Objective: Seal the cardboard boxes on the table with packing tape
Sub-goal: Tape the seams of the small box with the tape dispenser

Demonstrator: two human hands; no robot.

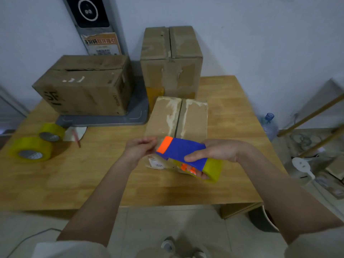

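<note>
Two rolls of yellow tape lie at the left end of the table (93,175): the bigger roll (30,149) nearest the edge and the smaller roll (51,131) just behind it, almost touching. Beside them I see a red pen (76,138) lying partly on a round white thing that I cannot identify. Behind these, a wide cardboard box (83,84) stands on a grey flat base (137,108), and its top flaps look closed with an open seam between them. Further right, a tall box (171,60) stands near the wall, also with a bare seam on top. In front of it the small box (176,116) lies in the middle of the table, flaps closed, with torn white traces along the seam.

My left hand (139,148) hovers over the near edge of this small box, its fingers (149,141) curled together close to the orange end of the dispenser; I cannot tell if they pinch the tape end. My right hand (216,151) grips the blue tape dispenser (182,149), thumb on top and the other fingers below, with a yellow tape roll (214,169) mounted in it. On the floor at the right stand a water bottle (269,124) and a white fan (302,167).
</note>
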